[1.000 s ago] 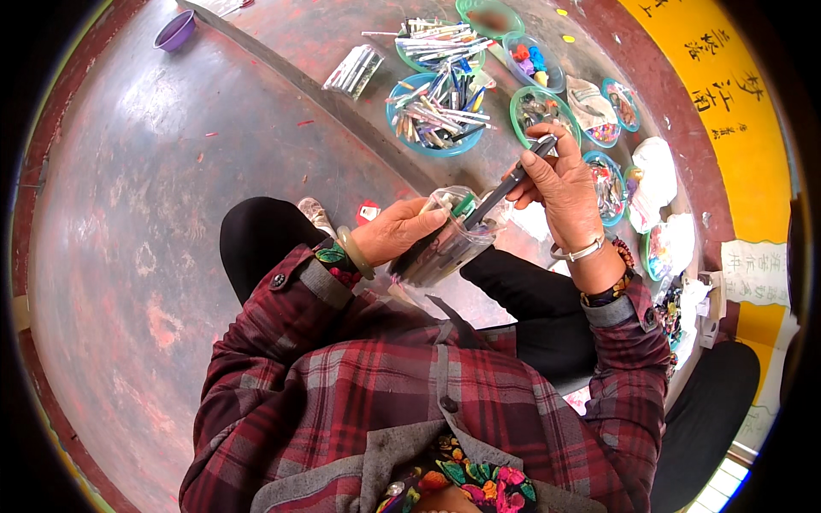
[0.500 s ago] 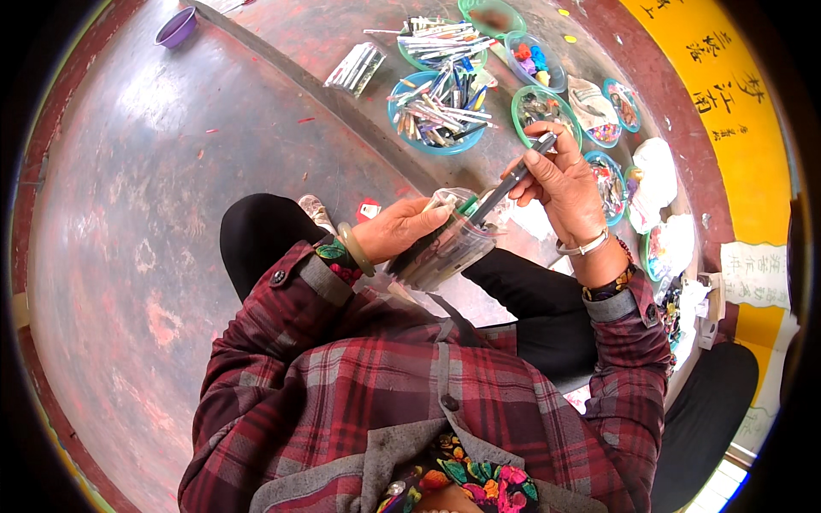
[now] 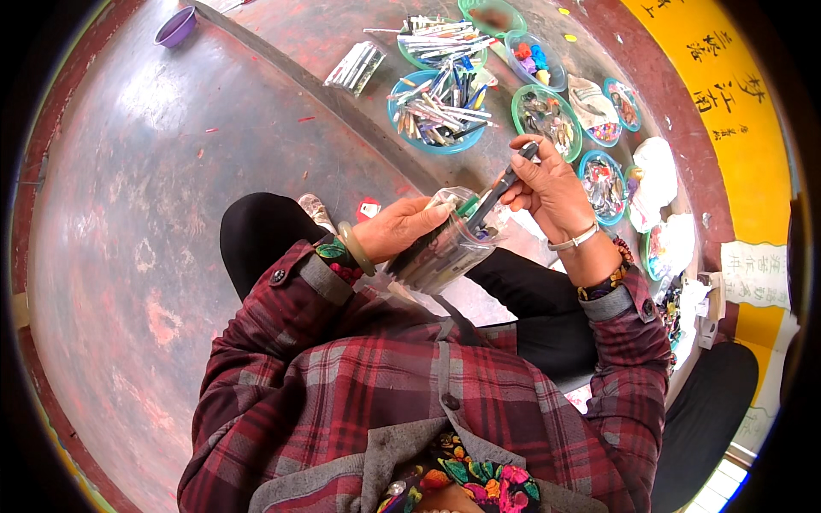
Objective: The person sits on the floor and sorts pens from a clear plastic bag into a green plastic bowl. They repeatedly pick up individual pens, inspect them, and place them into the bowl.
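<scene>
My left hand (image 3: 404, 227) is closed on the rim of a clear plastic bag (image 3: 445, 263), which hangs tilted above my lap. Dark and light pens and a green item show through its wall. In my right hand (image 3: 556, 195), thumb and fingers pinch the upper part of a dark grey pen (image 3: 506, 181). This pen slants down to the left, its lower end inside the mouth of the bag. The far ends of the pens in the bag are partly hidden by my left hand.
Ahead stand a blue basin of pens (image 3: 438, 115), a green basin of pens (image 3: 440, 43), a bundle of pens (image 3: 355, 67) and several small baskets of trinkets (image 3: 547, 124). White bags (image 3: 654, 184) lie at right; a purple bowl (image 3: 176, 27) sits far left.
My right hand has moved slightly down, and the grey pen has sunk a little deeper into the bag. My left hand and the bag stay nearly still.
</scene>
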Demonstrator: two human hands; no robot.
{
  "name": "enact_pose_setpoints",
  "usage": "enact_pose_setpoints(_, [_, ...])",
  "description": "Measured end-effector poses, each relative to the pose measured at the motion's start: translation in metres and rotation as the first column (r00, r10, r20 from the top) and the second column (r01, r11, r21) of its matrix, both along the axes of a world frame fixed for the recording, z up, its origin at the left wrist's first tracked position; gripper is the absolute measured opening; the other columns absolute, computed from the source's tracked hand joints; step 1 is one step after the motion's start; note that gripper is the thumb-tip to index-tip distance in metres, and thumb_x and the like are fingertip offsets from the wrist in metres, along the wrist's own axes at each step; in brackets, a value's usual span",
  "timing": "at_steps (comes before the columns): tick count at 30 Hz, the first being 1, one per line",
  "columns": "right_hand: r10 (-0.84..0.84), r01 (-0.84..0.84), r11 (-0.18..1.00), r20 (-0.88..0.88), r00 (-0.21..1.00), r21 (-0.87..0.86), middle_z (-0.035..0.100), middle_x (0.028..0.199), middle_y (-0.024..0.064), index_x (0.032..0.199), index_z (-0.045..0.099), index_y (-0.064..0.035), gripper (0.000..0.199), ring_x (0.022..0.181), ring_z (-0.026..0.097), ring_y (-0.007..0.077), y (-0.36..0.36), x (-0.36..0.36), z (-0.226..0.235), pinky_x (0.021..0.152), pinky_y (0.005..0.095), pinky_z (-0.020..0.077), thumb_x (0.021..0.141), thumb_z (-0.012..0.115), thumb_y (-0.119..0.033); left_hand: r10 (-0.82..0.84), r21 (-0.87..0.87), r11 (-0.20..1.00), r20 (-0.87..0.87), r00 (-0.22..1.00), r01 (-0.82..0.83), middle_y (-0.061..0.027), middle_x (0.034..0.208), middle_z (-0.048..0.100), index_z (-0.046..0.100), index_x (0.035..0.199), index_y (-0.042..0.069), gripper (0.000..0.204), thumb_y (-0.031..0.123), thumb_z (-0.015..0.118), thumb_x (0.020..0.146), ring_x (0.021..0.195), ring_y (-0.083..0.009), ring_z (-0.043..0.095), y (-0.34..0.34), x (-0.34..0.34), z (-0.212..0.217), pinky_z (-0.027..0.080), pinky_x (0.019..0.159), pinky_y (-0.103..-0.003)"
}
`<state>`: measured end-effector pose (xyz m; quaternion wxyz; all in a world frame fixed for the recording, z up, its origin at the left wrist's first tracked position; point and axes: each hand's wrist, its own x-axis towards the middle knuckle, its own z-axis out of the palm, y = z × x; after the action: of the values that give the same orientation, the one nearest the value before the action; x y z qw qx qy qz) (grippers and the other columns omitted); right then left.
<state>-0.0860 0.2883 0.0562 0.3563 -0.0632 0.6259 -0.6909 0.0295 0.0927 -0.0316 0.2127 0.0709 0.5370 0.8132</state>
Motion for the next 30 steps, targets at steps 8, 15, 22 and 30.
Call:
enact_pose_setpoints(8, [0.121, -0.083, 0.986, -0.277, 0.953, 0.147, 0.060, 0.073, 0.0077, 0.109, 0.048, -0.0063, 0.026, 0.056, 0.061, 0.0116, -0.003, 0.002, 0.009, 0.047, 0.0196, 0.0483, 0.087, 0.060, -0.015, 0.006, -0.070, 0.998, 0.030, 1.000, -0.004, -0.0036, 0.108, 0.056, 0.045, 0.125, -0.002, 0.045, 0.033, 0.038, 0.097, 0.095, -0.0089, 0.050, 0.000, 0.000, 0.000, 0.042, 0.086, -0.024])
enact_pose_setpoints(15, [0.036, -0.031, 0.999, -0.233, 0.972, 0.026, 0.063, 0.077, 0.0093, 0.108, 0.049, -0.0091, 0.024, 0.059, 0.061, 0.0116, -0.002, 0.001, 0.001, 0.051, 0.0201, 0.0491, 0.087, 0.059, -0.014, 0.063, 0.032, 0.997, 0.104, 0.993, -0.067, -0.0036, 0.105, 0.057, 0.047, 0.122, -0.003, 0.044, 0.033, 0.037, 0.098, 0.092, -0.0078, 0.051, -0.002, 0.000, 0.000, 0.043, 0.082, -0.024])
enact_pose_setpoints(22, [0.003, -0.020, 0.998, -0.262, 0.965, -0.063, 0.063, 0.076, 0.0091, 0.103, 0.052, -0.0077, 0.022, 0.058, 0.060, 0.0106, -0.002, 0.002, 0.000, 0.051, 0.0195, 0.0488, 0.084, 0.063, -0.010, 0.050, 0.073, 0.995, 0.172, 0.984, -0.064, -0.0044, 0.106, 0.057, 0.048, 0.121, -0.003, 0.043, 0.031, 0.036, 0.098, 0.092, -0.0077, 0.052, -0.005, 0.000, -0.009, 0.044, 0.082, -0.024])
enact_pose_setpoints(30, [-0.065, 0.154, 0.967, -0.388, 0.919, 0.204, 0.058, 0.062, 0.0030, 0.088, 0.056, -0.0041, 0.018, 0.050, 0.057, 0.0080, -0.001, 0.002, 0.000, 0.043, 0.0187, 0.0446, 0.077, 0.070, -0.008, 0.090, 0.062, 0.993, 0.152, 0.984, -0.100, -0.0007, 0.097, 0.056, 0.049, 0.119, -0.001, 0.041, 0.032, 0.039, 0.097, 0.085, -0.0065, 0.050, 0.003, 0.001, -0.008, 0.044, 0.075, -0.023])
